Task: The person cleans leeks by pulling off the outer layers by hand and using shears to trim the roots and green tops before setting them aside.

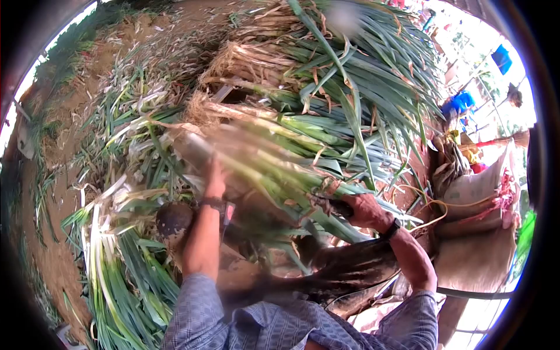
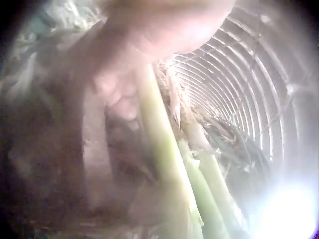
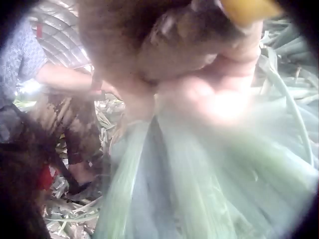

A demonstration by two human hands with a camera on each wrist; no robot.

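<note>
In the head view a bundle of leeks (image 1: pixel 262 169), motion-blurred, lies slanting across both hands. My left hand (image 1: pixel 214 178) is at its pale root end; in the left wrist view that hand (image 2: pixel 144 45) curls its thumb and fingers about a white-green stalk (image 2: pixel 162 134), with other stalks alongside. My right hand (image 1: pixel 367 211) grips the bundle near the green leaves. Seen from the right wrist, the curled fingers (image 3: pixel 214 97) of this hand hold broad leaves (image 3: pixel 194 179) that fan out below; a dark wrapping covers part of the hand.
A large pile of leeks (image 1: pixel 373 76) with roots facing left lies beyond the bundle. More leeks (image 1: pixel 116 274) lie at the lower left, beside a round dark object (image 1: pixel 175 219). Trimmings (image 1: pixel 134 87) cover the ground behind. Sacks (image 1: pixel 475 233) stand at the right.
</note>
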